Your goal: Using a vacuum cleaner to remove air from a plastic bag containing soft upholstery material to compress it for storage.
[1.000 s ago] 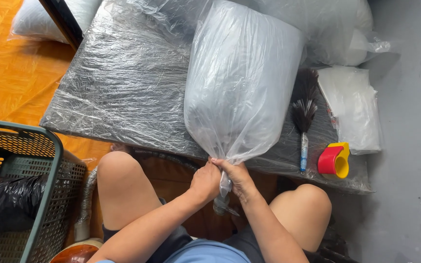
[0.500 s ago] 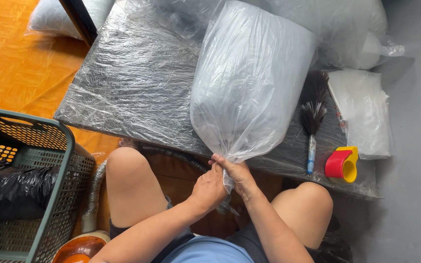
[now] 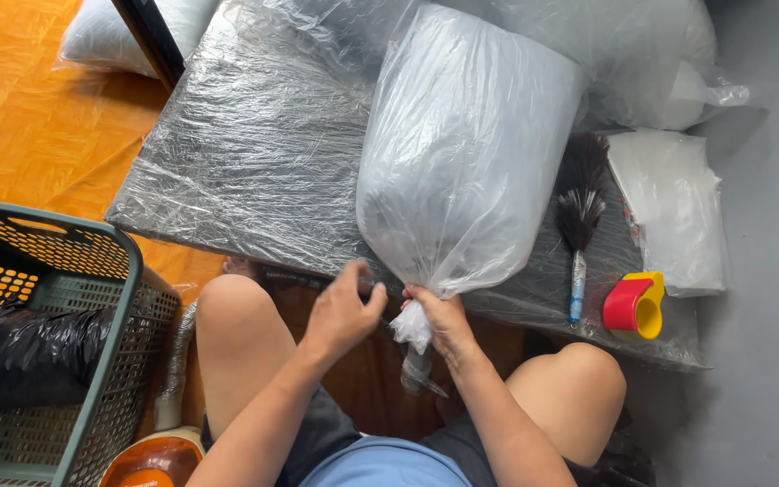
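A big clear plastic bag point(image 3: 466, 144) stuffed with white filling lies on a low board wrapped in plastic film point(image 3: 245, 162). Its neck is gathered at the near edge of the board. My right hand point(image 3: 439, 323) grips that twisted neck, and the loose tail hangs below it. My left hand point(image 3: 343, 311) hovers just left of the neck with fingers curled, pinching something thin that I cannot make out.
A dark feather brush with a blue handle point(image 3: 579, 225), a red and yellow tape dispenser point(image 3: 635, 305) and a flat stack of clear bags point(image 3: 673, 207) lie right of the bag. More stuffed bags point(image 3: 624, 54) sit behind. A green plastic basket point(image 3: 47, 343) stands at left.
My left hand has come off the bag's neck and moved a little to the left. My right hand keeps its grip on the neck.
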